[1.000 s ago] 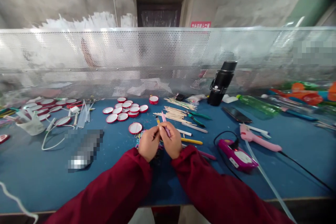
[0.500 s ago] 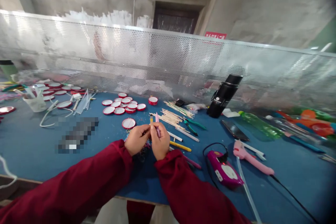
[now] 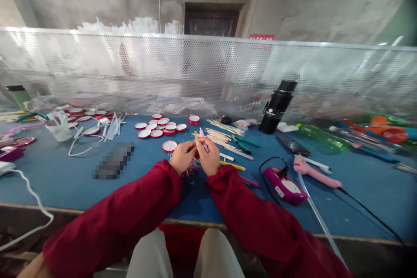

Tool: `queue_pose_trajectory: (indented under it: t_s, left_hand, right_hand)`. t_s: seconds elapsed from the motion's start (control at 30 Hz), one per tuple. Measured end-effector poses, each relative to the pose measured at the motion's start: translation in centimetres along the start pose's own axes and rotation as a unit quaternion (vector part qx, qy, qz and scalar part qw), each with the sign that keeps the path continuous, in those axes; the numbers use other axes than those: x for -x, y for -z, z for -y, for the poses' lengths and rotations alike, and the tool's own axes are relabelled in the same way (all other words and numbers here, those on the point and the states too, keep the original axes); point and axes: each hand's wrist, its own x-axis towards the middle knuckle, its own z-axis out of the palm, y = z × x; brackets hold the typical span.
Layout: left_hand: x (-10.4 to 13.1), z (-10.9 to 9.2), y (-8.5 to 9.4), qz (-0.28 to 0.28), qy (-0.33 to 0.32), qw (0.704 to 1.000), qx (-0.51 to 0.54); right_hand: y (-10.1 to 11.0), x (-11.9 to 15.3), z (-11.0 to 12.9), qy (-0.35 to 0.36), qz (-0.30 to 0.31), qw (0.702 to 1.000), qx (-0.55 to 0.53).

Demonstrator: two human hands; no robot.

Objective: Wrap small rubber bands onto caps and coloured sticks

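Observation:
Close together over the table, my left hand (image 3: 182, 157) and my right hand (image 3: 210, 156) are both closed, fingertips meeting. A small yellowish strip with a dark end (image 3: 196, 135) stands up between the fingertips. A slim pink pen-like thing (image 3: 201, 132) pokes up from my right hand; its lower part is hidden by the fingers. Under the hands lies a tangle of coloured threads (image 3: 192, 171). Just beyond my left hand is a round red-rimmed white disc (image 3: 170, 146), with several similar discs (image 3: 157, 133) farther back.
Thin wooden sticks (image 3: 220, 136) and green-handled pliers (image 3: 243, 144) lie past my right hand, near a yellow pen (image 3: 236, 166). Rightward are a purple device (image 3: 286, 186), a pink glue gun (image 3: 317, 172) and a black bottle (image 3: 278, 106). A white cup (image 3: 58, 130) stands left.
The camera view has turned and tilted slightly, so the table sits differently in the picture. My hands stay together around the yellowish strip, with little visible change in the grip.

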Motion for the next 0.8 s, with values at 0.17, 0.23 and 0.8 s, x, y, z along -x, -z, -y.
queue_pose_trajectory:
  t_s: [0.17,0.23,0.8]
  left_hand:
    - [-0.4,0.3,0.0,0.008,0.019,0.998,0.066]
    - [-0.5,0.1,0.0,0.008,0.025,0.996,0.091]
    - [-0.7,0.3,0.8,-0.043,0.098,0.986,0.125]
  right_hand:
    - [-0.1,-0.1,-0.3,-0.002,0.004,1.0,0.012]
    - [-0.1,-0.1,-0.6,-0.002,0.001,1.0,0.005]
    - [1.8,-1.5,1.0,0.028,-0.116,0.989,-0.087]
